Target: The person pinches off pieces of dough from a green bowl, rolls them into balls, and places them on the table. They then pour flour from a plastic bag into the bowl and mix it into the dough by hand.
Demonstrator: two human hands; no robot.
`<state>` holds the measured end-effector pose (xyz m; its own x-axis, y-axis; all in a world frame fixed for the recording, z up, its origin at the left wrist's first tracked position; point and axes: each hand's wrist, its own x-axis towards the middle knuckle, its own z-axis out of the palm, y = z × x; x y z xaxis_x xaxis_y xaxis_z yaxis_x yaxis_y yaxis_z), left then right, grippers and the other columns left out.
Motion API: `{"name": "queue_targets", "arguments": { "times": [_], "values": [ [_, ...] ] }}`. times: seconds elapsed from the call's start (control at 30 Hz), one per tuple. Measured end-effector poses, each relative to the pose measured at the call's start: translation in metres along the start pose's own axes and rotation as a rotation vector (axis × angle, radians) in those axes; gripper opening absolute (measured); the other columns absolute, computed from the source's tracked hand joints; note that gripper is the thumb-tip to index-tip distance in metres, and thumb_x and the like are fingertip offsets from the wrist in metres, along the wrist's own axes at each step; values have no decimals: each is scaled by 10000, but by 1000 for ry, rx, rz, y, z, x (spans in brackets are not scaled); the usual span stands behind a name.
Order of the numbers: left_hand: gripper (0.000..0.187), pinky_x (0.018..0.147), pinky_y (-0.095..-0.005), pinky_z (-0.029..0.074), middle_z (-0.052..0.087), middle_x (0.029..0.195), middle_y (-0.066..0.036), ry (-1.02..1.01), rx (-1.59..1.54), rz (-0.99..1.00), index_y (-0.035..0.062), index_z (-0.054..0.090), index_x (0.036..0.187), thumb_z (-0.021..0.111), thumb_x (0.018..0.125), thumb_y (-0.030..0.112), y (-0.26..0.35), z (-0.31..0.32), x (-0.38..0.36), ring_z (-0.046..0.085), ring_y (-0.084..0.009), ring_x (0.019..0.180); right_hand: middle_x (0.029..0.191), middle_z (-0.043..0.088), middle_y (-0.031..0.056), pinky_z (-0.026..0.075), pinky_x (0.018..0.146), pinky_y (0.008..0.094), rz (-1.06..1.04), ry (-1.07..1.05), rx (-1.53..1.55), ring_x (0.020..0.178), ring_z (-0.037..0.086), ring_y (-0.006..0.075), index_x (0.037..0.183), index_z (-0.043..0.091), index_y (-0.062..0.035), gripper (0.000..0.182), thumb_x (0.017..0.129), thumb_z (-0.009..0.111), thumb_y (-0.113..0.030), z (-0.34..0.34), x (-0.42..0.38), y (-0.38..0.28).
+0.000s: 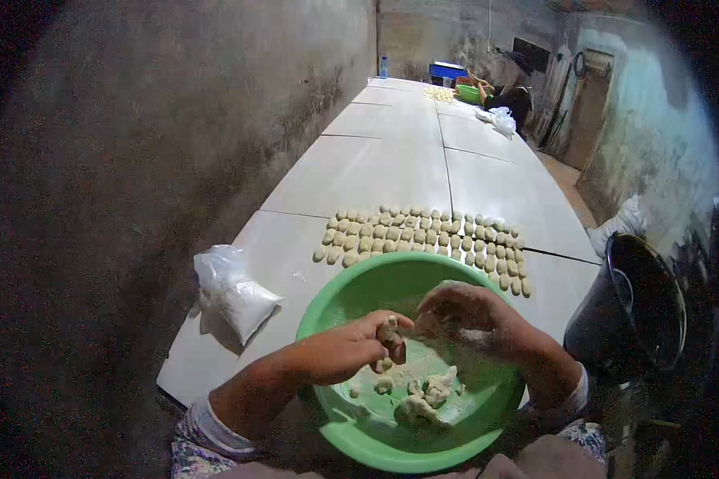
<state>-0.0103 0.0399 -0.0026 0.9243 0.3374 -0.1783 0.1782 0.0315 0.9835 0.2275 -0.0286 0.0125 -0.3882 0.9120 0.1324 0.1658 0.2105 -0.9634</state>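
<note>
My left hand [358, 345] is over the left side of a large green basin [327, 307]. Its fingers are bent around a small piece of dough [389, 329], which sticks to the fingertips. Opposite it, my right hand [478, 319] hovers over the basin, dusted with flour, fingers loosely curved and apart, with nothing visible in them. Its fingertips come close to the left hand's. Below both hands, torn lumps of dough [420, 407] lie in the basin among loose flour. Beyond the rim, rows of small shaped dough pieces [423, 235] cover part of the white table [375, 172].
A plastic bag of white powder [233, 291] rests on the table's left edge. To the right stands a large black bucket [627, 307]. At the far end, another person [513, 92] works beside a green bowl [470, 94] and a blue crate [447, 70]. A wall runs along the left.
</note>
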Motion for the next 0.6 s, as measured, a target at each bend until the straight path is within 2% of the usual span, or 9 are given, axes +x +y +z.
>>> {"name": "queue_targets", "arguments": {
  "times": [0.1,0.17,0.2,0.23,0.3,0.33,0.43,0.53,0.6],
  "values": [
    [481,800,-302,452,530,1005,-77,-8,-62,51,15,324,1317,417,851,84,-9,8,0,515,-156,929,1099,583,126,464,892,336,64,66,180,1042,581,238,1110,529,-26,251,864,575,-49,21,0,-6],
    [441,796,-305,458,533,1008,-75,-67,-80,50,16,327,1313,430,897,120,-3,11,-2,518,-150,917,1017,602,160,500,818,362,-113,16,-375,999,603,294,1106,536,-44,235,871,543,-40,32,-2,-13],
    [422,786,-303,459,532,1002,-71,-83,-15,84,22,334,1308,432,920,156,1,14,-5,520,-147,904,935,604,167,515,736,387,-193,93,-377,905,623,320,1072,539,-54,219,853,554,-58,40,-5,-23],
    [407,776,-301,459,531,995,-67,-99,51,119,27,341,1303,434,943,192,3,16,-7,522,-143,890,935,604,167,515,736,387,-194,94,-376,905,623,320,1072,539,-54,219,853,554,-58,41,-5,-21],
    [386,756,-288,457,532,988,-64,-122,110,123,34,359,1280,439,961,235,2,15,-11,524,-136,877,899,595,139,514,689,383,-474,51,-577,813,624,329,1012,541,-51,207,813,592,-67,43,-3,-17],
    [365,749,-284,455,530,989,-59,-129,70,97,40,373,1263,441,961,233,7,17,-14,526,-132,873,872,581,138,512,649,400,-493,102,-663,760,611,332,939,547,-57,185,766,614,-64,47,-5,-20],
    [275,727,-284,458,537,932,-56,-159,37,60,36,449,1164,445,963,224,18,24,-21,541,-121,819,852,568,137,512,615,414,-437,160,-769,768,601,341,902,559,-69,154,758,612,-58,48,-10,-28],
    [180,654,-297,458,528,757,-69,17,220,0,17,504,959,456,953,190,22,26,-21,537,-129,695,842,562,144,507,583,413,-500,134,-848,738,599,337,891,562,-80,142,763,625,-88,46,-9,-30],
    [185,630,-304,447,524,736,-71,83,311,32,25,500,937,452,954,203,18,24,-20,524,-140,676,847,560,145,503,572,414,-514,146,-887,713,596,327,898,561,-77,139,783,632,-111,45,-8,-32]
  ]
}}
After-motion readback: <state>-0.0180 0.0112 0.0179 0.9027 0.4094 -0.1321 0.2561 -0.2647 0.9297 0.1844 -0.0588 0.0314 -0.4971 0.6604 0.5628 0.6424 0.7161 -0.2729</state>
